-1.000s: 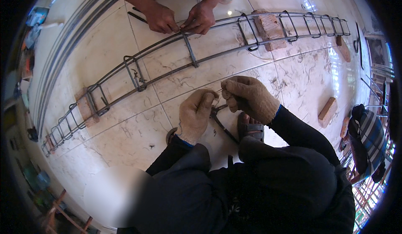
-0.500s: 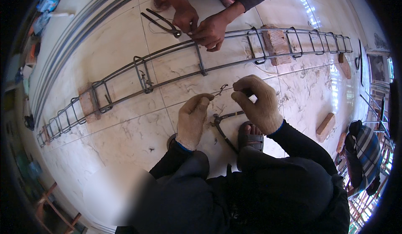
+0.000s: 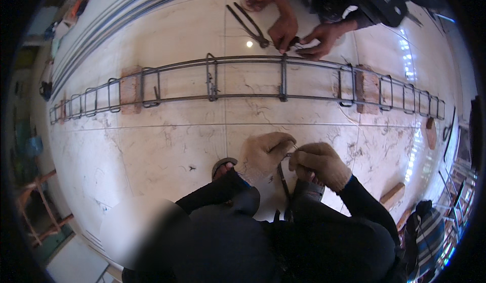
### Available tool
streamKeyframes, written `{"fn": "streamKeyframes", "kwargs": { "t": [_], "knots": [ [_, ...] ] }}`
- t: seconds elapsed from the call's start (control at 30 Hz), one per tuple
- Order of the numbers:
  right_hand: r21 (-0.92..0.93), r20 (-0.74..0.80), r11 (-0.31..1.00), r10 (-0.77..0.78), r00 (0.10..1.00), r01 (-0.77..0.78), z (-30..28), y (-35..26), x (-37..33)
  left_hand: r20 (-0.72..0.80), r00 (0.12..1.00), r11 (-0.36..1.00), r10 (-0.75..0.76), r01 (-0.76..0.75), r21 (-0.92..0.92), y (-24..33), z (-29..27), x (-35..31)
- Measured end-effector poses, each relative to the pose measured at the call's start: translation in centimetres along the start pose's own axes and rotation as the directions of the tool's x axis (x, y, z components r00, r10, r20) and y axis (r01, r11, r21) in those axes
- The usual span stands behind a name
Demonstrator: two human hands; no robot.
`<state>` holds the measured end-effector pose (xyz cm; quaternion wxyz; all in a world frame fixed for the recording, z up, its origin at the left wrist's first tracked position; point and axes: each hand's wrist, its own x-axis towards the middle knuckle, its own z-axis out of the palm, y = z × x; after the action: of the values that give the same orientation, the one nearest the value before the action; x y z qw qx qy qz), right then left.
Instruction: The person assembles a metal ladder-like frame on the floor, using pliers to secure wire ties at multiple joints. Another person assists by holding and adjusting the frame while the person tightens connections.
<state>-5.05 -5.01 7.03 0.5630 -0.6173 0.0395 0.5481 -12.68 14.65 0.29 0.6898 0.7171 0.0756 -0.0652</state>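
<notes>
Both my hands wear beige knit gloves and are close together over the floor before my feet. My left hand [image 3: 262, 157] pinches a short thin wire [image 3: 294, 146], of which only a sliver shows between the gloves. My right hand [image 3: 324, 164] is closed at that same wire, its fingertips almost touching the left ones. Partly hidden beneath them lies a pair of pincers [image 3: 283, 183] with dark handles. Ahead, a long rebar cage [image 3: 248, 97] with square stirrups runs from left to right, apart from my hands.
Brick blocks [image 3: 130, 92] prop up the cage. Across it, a co-worker's hands [image 3: 283, 29] work at the top bar beside other pincers [image 3: 248, 26]. Long steel bars [image 3: 116, 22] lie at the far left. Wire scraps litter the tiles; a loose brick [image 3: 392, 196] lies at right.
My hands have come together at the wire and sit lower in the view. The view has turned, so the cage looks more level. The co-worker's hands have spread a little apart.
</notes>
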Motion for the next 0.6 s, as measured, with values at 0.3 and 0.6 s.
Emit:
{"fn": "streamKeyframes", "kwargs": {
  "t": [0.3, 0.6],
  "knots": [
    [0.331, -0.007, 0.943, -0.037, 0.999, 0.038, -0.6, 2.5, 0.5, -0.004, 1.0, 0.996, 0.014, -0.014, 0.083, -0.4, -0.3, 0.2],
    [-0.971, -0.019, 0.21, -0.529, 0.848, 0.11, -0.4, 0.7, 1.4, 0.06, 0.859, 0.812, -0.509, 0.502, -0.298, -4.9, 1.7, 0.3]
  ]
}}
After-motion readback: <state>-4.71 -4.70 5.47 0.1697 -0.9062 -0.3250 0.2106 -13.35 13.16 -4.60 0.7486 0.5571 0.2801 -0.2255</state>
